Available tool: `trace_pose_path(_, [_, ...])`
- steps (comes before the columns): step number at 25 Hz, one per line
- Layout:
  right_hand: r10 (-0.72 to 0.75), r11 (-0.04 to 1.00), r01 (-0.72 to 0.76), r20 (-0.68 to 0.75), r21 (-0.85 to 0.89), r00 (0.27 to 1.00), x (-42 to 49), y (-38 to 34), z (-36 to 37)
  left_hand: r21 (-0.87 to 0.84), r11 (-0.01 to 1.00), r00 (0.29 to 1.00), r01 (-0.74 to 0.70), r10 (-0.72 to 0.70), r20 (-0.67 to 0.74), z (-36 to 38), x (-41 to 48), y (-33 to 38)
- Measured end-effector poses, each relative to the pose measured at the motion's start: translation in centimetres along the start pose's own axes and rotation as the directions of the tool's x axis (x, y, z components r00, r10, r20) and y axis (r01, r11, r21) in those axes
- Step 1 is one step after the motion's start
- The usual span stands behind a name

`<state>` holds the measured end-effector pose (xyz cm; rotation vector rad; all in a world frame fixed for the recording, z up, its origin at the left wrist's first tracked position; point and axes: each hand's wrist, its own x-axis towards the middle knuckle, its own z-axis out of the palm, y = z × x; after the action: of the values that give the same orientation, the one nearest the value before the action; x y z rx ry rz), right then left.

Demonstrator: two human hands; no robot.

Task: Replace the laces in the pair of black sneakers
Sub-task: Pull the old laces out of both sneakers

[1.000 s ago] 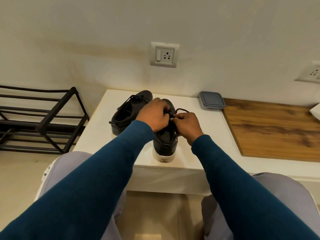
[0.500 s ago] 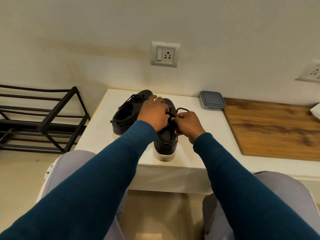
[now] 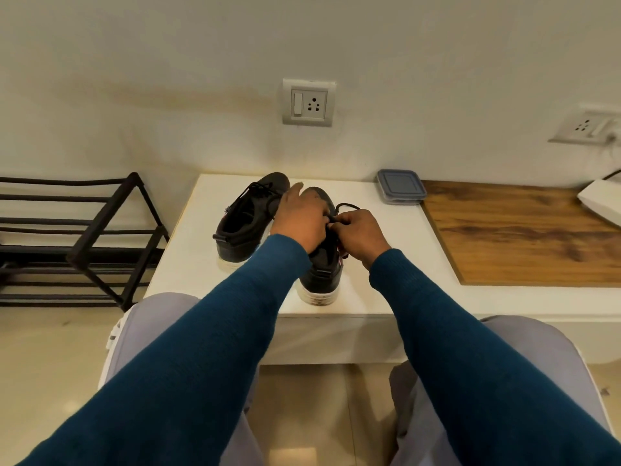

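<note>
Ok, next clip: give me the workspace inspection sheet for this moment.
Surface: white table, with a wooden panel adjoining on the right.
Job's things: near sneaker with its heel toward the person; far sneaker to its left, laced; black lace looping out.
Clutter: grey lidded container by the wall; white object at the right edge.
Hands: left hand and right hand over the near sneaker, pinching the lace.
Cables: white lead beside the right-hand socket.
Surroundings: black rack on the left; wall socket above.
</note>
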<state>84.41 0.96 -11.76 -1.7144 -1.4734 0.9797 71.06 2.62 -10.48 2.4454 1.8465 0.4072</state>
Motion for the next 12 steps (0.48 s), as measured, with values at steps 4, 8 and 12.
trace_pose_path(4, [-0.012,1.0,0.012,-0.007,0.02,1.0,-0.3,-0.1,-0.1,-0.068,0.991,0.985,0.113,-0.121,-0.12,-0.7,-0.2,-0.2])
trace_pose_path(8, [-0.008,1.0,0.008,-0.018,0.0,1.0,-0.2,0.2,0.0,-0.649,0.683,0.799,0.335,-0.571,-0.189,-2.2,0.0,-2.4])
trace_pose_path(12, [-0.029,1.0,0.029,0.002,-0.007,1.0,-0.2,0.3,0.1,-0.002,1.0,0.992,0.027,-0.027,-0.119,-1.2,-0.4,-1.5])
